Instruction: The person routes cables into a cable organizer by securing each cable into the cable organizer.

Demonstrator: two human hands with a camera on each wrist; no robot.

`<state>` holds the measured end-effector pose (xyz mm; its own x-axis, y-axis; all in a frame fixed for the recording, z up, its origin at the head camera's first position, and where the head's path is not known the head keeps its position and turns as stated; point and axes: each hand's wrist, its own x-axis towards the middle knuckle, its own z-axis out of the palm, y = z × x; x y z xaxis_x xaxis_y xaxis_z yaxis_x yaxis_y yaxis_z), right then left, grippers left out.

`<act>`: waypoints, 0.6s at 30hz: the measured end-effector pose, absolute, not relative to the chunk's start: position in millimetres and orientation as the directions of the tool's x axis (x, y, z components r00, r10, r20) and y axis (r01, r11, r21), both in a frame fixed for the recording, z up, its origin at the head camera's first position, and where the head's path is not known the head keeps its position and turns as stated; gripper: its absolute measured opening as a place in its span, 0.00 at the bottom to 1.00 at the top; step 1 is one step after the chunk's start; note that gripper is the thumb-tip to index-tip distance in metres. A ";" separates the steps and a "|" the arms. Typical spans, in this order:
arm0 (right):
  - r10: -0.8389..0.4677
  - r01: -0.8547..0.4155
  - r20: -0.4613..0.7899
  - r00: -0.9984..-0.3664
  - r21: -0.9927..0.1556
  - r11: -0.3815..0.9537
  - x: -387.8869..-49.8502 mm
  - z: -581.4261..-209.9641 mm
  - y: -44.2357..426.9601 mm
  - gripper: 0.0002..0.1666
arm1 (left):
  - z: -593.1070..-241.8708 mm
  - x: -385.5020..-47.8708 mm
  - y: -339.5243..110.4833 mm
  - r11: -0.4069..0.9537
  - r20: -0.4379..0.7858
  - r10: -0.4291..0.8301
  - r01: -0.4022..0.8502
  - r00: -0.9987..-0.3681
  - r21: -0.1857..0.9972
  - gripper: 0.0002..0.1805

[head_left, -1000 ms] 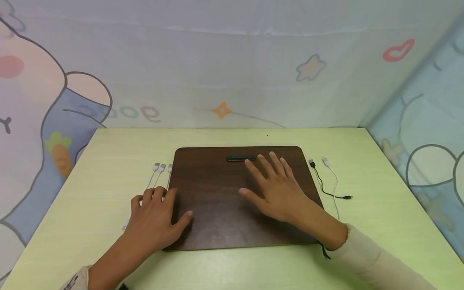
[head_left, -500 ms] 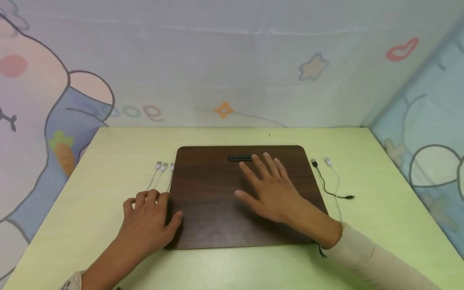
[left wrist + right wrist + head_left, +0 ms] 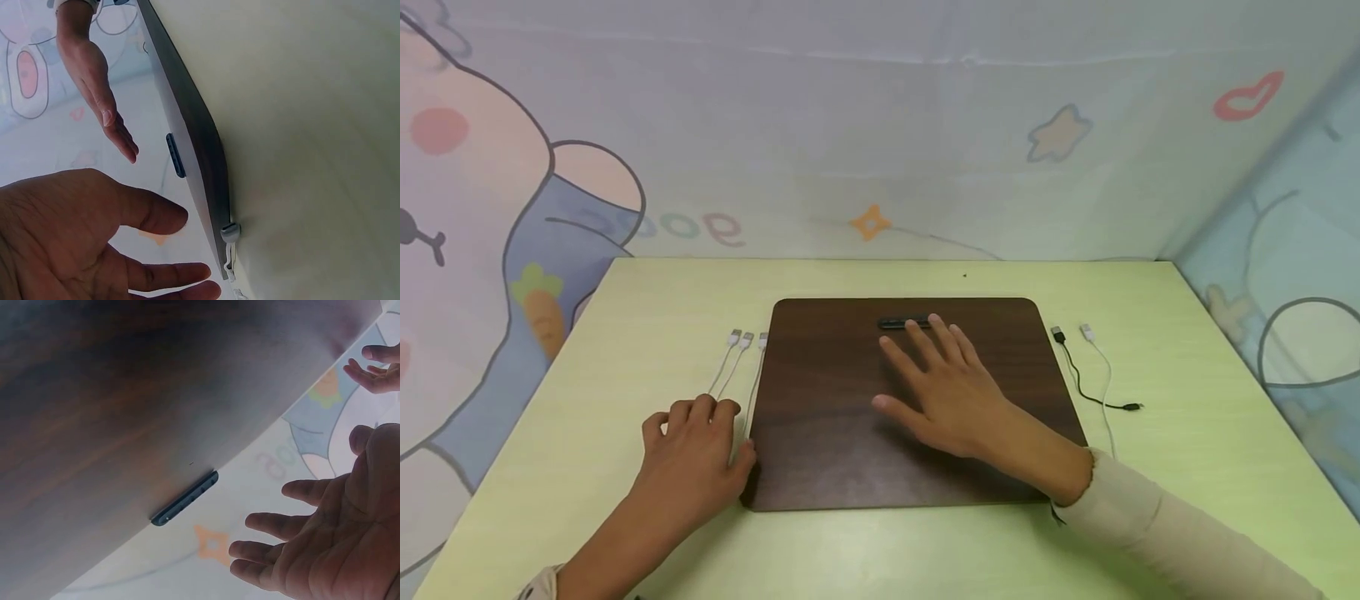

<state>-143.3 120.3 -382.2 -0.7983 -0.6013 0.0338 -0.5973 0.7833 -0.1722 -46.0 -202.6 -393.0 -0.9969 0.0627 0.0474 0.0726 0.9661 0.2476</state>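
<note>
A dark brown board (image 3: 835,400) lies flat on the table, with a slim dark slotted strip (image 3: 895,323) near its far edge; the strip (image 3: 185,499) also shows in the right wrist view. My right hand (image 3: 955,400) hovers above the board, fingers spread, holding nothing. By the board's left edge is my left hand (image 3: 688,462), fingers loosely bent, nothing in its grasp; the left wrist view shows the hand (image 3: 94,237) with parted fingers. Several white cables (image 3: 730,354) lie beyond it, partly hidden by that hand.
Right of the board lie a black cable (image 3: 1078,383) and a white cable (image 3: 1108,392), crossing on the pale table (image 3: 865,554). A dark cable end (image 3: 1057,515) shows below my right wrist. A printed cloth (image 3: 820,125) stands behind the table.
My left hand has moved left, its thumb coming off the board to its edge. My right hand has shifted slightly left over the board. The head view has shifted a little.
</note>
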 end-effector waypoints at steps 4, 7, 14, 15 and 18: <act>-0.615 -0.611 0.029 -0.788 -0.162 0.775 -143.2 -381.5 116.3 0.47 | -394.6 -44.7 -206.0 0.967 0.063 0.067 0.081 -0.996 0.241 0.15; -0.624 -0.618 0.020 -0.781 -0.165 0.768 -143.2 -381.4 113.1 0.47 | -395.5 -43.6 -208.1 0.967 0.058 0.066 0.078 -0.996 0.241 0.12; -0.642 -0.635 0.000 -0.767 -0.147 0.758 -142.5 -381.6 105.7 0.48 | -396.6 -41.7 -212.8 0.968 0.021 0.061 0.064 -0.998 0.244 0.12; -0.646 -0.639 0.002 -0.764 -0.145 0.755 -142.5 -381.3 104.7 0.48 | -396.6 -41.5 -213.4 0.968 0.018 0.062 0.064 -0.998 0.244 0.12; -0.653 -0.644 -0.013 -0.758 -0.152 0.750 -143.3 -380.3 101.4 0.48 | -396.5 -40.6 -215.1 0.969 0.008 0.060 0.060 -0.998 0.240 0.12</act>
<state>-143.3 101.4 -380.3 -0.7575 -0.6527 -0.0134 -0.6436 0.7501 -0.1519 -40.6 -215.1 -396.5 -0.9982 0.0600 0.0084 0.0603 0.9689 0.2400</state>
